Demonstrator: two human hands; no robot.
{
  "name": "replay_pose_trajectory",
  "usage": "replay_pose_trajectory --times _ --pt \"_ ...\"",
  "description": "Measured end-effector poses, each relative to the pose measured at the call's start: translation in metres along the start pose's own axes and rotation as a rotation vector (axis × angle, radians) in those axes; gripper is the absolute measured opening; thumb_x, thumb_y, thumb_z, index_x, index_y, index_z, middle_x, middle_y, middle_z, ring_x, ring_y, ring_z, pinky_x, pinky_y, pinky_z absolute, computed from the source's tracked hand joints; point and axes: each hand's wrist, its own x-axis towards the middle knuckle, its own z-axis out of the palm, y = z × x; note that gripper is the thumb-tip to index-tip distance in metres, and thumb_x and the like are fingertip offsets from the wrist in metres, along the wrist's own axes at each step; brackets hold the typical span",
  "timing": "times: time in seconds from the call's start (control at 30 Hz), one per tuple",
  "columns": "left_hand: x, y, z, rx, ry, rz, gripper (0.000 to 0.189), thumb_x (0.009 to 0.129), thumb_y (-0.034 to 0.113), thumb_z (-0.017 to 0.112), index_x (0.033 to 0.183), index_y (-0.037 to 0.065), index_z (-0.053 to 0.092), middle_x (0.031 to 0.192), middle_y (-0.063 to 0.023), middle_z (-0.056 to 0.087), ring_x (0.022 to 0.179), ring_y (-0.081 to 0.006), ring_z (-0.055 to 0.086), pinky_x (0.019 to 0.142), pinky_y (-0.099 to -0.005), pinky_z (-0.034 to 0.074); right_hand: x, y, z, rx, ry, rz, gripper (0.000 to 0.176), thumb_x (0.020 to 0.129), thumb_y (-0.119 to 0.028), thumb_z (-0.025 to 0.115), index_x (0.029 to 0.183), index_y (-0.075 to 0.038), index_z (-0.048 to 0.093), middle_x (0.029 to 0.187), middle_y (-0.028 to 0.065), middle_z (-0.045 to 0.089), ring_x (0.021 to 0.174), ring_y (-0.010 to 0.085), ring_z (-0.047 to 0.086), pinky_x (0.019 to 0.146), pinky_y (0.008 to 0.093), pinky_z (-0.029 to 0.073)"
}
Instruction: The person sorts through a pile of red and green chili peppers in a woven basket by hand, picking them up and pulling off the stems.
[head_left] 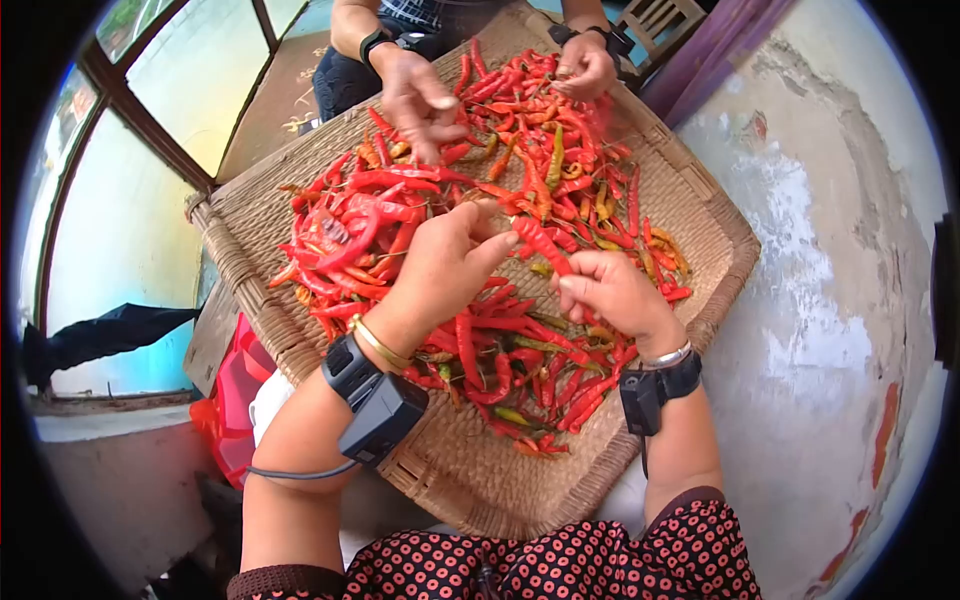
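Note:
A large woven tray [250, 235] bears a heap of red peppers [490, 330], with some green and orange ones among them. My right hand [615, 295] pinches the lower end of a red pepper [542, 245] above the heap. Close to that pepper's upper end are the fingertips of my left hand [450, 260], its thumb and fingers drawn together; whether they grip the pepper or its stem is too small to tell. Both my wrists wear a bracelet and a black strapped device.
Across the tray, another person's hands [415, 100] reach over the peppers, one slightly blurred. A worn wall [810, 280] stands at the right, a framed window [120, 200] at the left. Red plastic bags [240, 400] lie beside the tray's left edge.

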Motion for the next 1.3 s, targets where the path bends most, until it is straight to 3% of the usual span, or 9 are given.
replay_pose_trajectory --times 0.17,0.27,0.33,0.57,0.83,0.93,1.03,1.17,1.3 --pt "-0.015 -0.003 0.006 0.845 -0.168 0.189 0.031 0.073 0.024 0.066 0.094 0.004 0.059 0.083 -0.0148 0.060 0.074 -0.0324 0.060 0.063 -0.0410 0.049 0.016 0.006 -0.005 0.145 0.434 -0.308 0.019 0.087 -0.017 0.056 0.089 0.002 0.061 0.067 -0.0003 0.057 0.066 0.0098 0.057 0.059 0.0221 0.046" --pt "-0.017 -0.001 0.005 1.103 -0.406 0.053 0.025 0.072 0.025 0.066 0.086 0.004 0.060 0.083 -0.0131 0.061 0.072 -0.0302 0.061 0.061 -0.0407 0.049 0.016 0.030 -0.025 -0.538 0.447 -0.226 0.025 0.079 -0.025 0.062 0.094 -0.004 0.064 0.077 0.0077 0.064 0.076 0.0228 0.062 0.067 0.0341 0.049" --pt "-0.017 0.000 0.003 1.134 -0.424 0.072 0.025 0.072 0.025 0.066 0.085 0.005 0.060 0.083 -0.0128 0.061 0.072 -0.0299 0.061 0.060 -0.0409 0.048 0.011 0.027 -0.019 -1.101 0.176 0.157 0.027 0.072 -0.034 0.065 0.088 -0.012 0.066 0.090 0.0120 0.064 0.086 0.0312 0.061 0.075 0.0418 0.049" --pt "-0.006 0.014 0.013 0.483 -0.234 0.519 0.015 0.073 0.013 0.066 0.084 0.004 0.060 0.088 -0.0108 0.060 0.076 -0.0294 0.061 0.066 -0.0365 0.051 0.018 0.043 -0.005 -1.312 0.116 0.242 0.023 0.070 -0.024 0.067 0.085 -0.005 0.066 0.089 0.0145 0.065 0.089 0.0291 0.062 0.075 0.0395 0.050" --pt "-0.005 0.009 0.020 0.476 -0.440 0.483 0.018 0.075 0.010 0.064 0.092 0.005 0.062 0.096 -0.0111 0.059 0.082 -0.0284 0.060 0.071 -0.0354 0.051 0.004 0.022 -0.032 -1.028 0.296 0.042 0.012 0.072 -0.018 0.061 0.074 -0.006 0.060 0.069 0.0085 0.061 0.060 0.0255 0.059 0.055 0.0335 0.045" --pt "-0.007 0.005 0.020 0.708 -0.494 0.342 0.022 0.075 0.014 0.063 0.095 0.005 0.062 0.092 -0.0111 0.059 0.081 -0.0283 0.060 0.069 -0.0368 0.051 0.004 0.018 -0.041 0.152 0.324 -0.196 0.019 0.085 -0.012 0.056 0.097 0.002 0.058 0.073 0.0023 0.060 0.067 0.0103 0.057 0.059 0.0256 0.047" --pt "-0.011 0.002 0.018 0.735 -0.478 0.348 0.027 0.074 0.018 0.063 0.098 0.006 0.061 0.086 -0.0103 0.059 0.079 -0.0292 0.060 0.067 -0.0376 0.050 0.013 0.016 -0.040 0.225 0.542 -0.255 0.028 0.085 -0.012 0.057 0.108 0.004 0.052 0.082 0.0030 0.060 0.068 0.0111 0.058 0.061 0.0242 0.047" --pt "-0.014 0.005 0.016 0.914 -0.506 0.264 0.034 0.074 0.023 0.065 0.103 0.007 0.058 0.082 -0.0112 0.060 0.075 -0.0297 0.061 0.063 -0.0390 0.050 0.025 0.061 -0.059 -1.052 0.608 -0.035 0.047 0.082 -0.011 0.057 0.125 -0.003 0.042 0.115 0.0171 0.052 0.096 0.0301 0.057 0.080 0.0391 0.048" --pt "-0.016 0.002 0.017 0.894 -0.523 0.319 0.033 0.073 0.025 0.066 0.099 0.006 0.057 0.080 -0.0123 0.060 0.073 -0.0297 0.061 0.060 -0.0400 0.050 0.033 0.085 -0.060 -0.962 0.624 -0.084 0.054 0.080 -0.013 0.058 0.129 -0.006 0.036 0.117 0.0205 0.049 0.107 0.0363 0.050 0.088 0.0439 0.043"
